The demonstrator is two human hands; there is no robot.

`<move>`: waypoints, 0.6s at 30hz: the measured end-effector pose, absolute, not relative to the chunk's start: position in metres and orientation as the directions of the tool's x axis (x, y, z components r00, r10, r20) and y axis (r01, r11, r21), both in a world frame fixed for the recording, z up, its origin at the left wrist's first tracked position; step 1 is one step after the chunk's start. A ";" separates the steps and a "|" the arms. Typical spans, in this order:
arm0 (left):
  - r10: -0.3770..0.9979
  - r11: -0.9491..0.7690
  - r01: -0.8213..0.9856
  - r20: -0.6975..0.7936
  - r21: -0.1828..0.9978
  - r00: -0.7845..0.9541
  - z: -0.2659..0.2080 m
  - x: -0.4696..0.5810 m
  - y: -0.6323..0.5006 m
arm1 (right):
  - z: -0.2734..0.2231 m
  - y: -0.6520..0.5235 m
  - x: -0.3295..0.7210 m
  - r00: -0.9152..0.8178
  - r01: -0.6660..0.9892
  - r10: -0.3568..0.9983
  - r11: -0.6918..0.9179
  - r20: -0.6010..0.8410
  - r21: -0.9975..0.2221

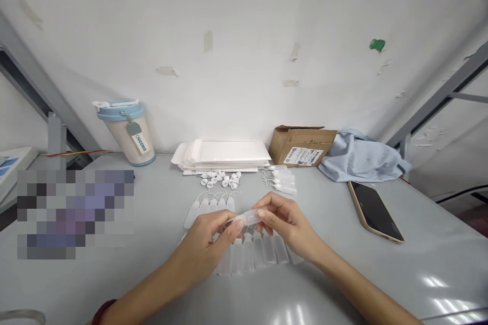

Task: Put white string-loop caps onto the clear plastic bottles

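Between both hands is a small translucent plastic squeeze bottle (251,217), lying sideways above the table. My left hand (213,237) pinches its left end, the neck side, between thumb and fingers. At the other end, the fingers and thumb of my right hand (287,219) close on the bottle body. Below my hands lies a row of similar bottles (247,258), partly hidden by them. Just behind my left hand is a second row of bottles (213,206) with thin loops at their tops. Loose white caps (221,179) are scattered farther back, and several more looped bottles (284,183) lie to the right.
White padded envelopes (232,152) are stacked against the wall beside an opened cardboard box (301,146). A blue cloth (354,157) and a phone (375,210) lie on the right. At the left stand a tumbler (131,134) and, nearer, a blurred-out item (76,213).
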State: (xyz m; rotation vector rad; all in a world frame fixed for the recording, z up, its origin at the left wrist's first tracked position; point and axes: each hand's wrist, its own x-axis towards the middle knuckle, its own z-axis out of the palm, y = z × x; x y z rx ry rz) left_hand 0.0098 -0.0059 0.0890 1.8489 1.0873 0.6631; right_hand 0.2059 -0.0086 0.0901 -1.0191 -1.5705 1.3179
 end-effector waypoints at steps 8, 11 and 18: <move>0.884 -0.175 0.389 -0.030 0.905 0.467 0.088 0.007 -0.002 | 0.089 -0.009 0.207 -0.358 0.151 0.927 0.175 0.111 -0.973; 0.877 -0.182 0.395 -0.032 0.900 0.479 0.089 0.007 -0.001 | 0.085 -0.007 0.209 -0.381 0.093 0.923 0.097 0.055 -0.991; 0.844 -0.432 0.456 0.171 0.778 0.508 0.090 0.009 -0.004 | 0.085 -0.002 0.208 -0.411 -0.031 0.911 -0.057 -0.040 -0.998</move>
